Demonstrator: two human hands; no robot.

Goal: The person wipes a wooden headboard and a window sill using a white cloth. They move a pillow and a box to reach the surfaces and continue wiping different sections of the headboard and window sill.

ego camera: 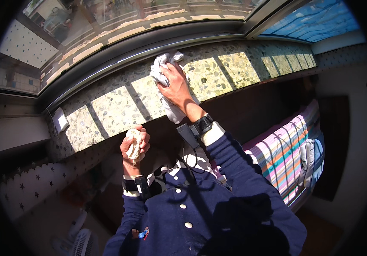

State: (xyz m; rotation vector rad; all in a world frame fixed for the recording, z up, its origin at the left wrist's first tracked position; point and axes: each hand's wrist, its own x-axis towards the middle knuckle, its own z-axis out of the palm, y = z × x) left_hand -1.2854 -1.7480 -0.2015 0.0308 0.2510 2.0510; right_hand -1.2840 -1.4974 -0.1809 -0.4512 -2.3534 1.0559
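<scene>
My right hand point(175, 84) presses a crumpled pale cloth point(174, 112) onto the speckled stone windowsill point(113, 108), close to the window's metal frame. Part of that cloth hangs over the sill's front edge. Just in front of the sill, my left hand point(126, 145) is closed around a wadded cream cloth point(134, 145). Both wrists wear black strapped devices. Sunlight and bar shadows fall across the stone.
A small white object point(60, 120) lies at the sill's left end. Behind the sill runs the window frame point(129, 56). A striped bedspread point(282, 153) with folded cloths on it is at lower right, a white fan point(85, 243) at lower left.
</scene>
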